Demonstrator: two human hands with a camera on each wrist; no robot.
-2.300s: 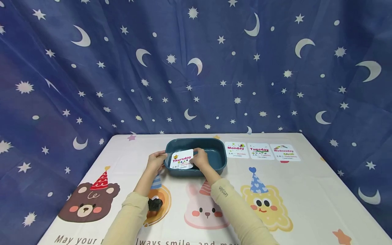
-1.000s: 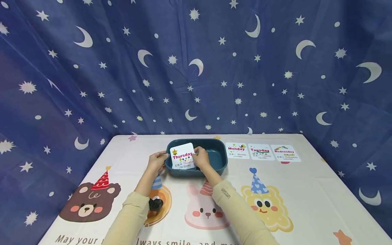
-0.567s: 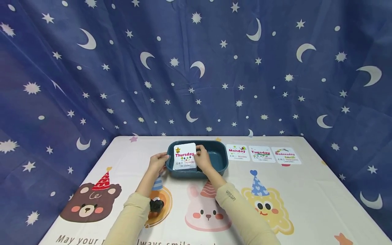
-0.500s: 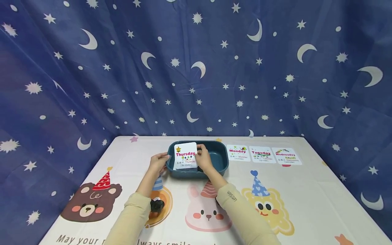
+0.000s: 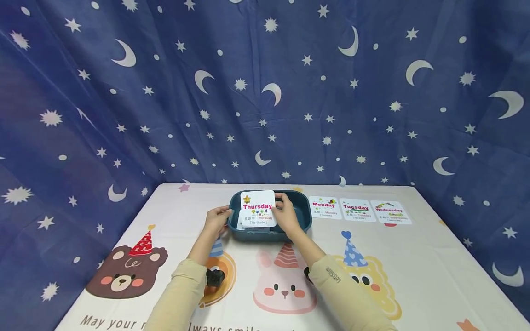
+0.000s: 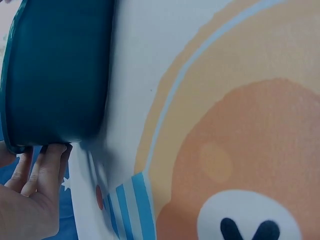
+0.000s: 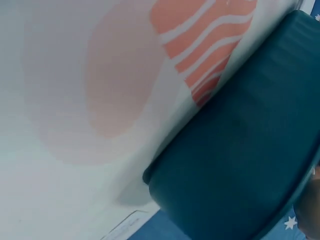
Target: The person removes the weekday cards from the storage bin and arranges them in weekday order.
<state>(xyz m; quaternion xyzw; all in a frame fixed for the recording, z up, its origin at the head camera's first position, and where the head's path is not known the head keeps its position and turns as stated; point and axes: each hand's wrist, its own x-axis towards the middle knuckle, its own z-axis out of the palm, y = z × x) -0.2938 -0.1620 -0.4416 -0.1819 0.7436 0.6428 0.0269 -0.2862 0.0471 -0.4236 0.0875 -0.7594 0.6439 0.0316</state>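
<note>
A dark teal plastic bin (image 5: 265,236) stands toward the back of the table. My left hand (image 5: 216,221) grips its left end; the left wrist view has the fingers (image 6: 49,172) against the outer wall and the thumb at the rim. A white square card printed "Thursday" (image 5: 257,206) is tilted up over the bin's left half, and my right hand (image 5: 286,215) pinches its right edge. Below it, the edge of another white card (image 5: 239,225) shows inside the bin. In the right wrist view the bin wall (image 7: 240,130) hides most of that hand.
Right of the bin lie the Monday (image 5: 325,208), Tuesday (image 5: 358,210) and Wednesday (image 5: 390,212) cards in a row. The white tablecloth (image 5: 430,266) has printed cartoon animals. A blue curtain (image 5: 290,92) with stars and moons hangs behind the table.
The Thursday card, low in the bin at first, has been raised and tipped upright by my right hand, uncovering part of a card beneath. My left hand keeps its hold on the bin.
</note>
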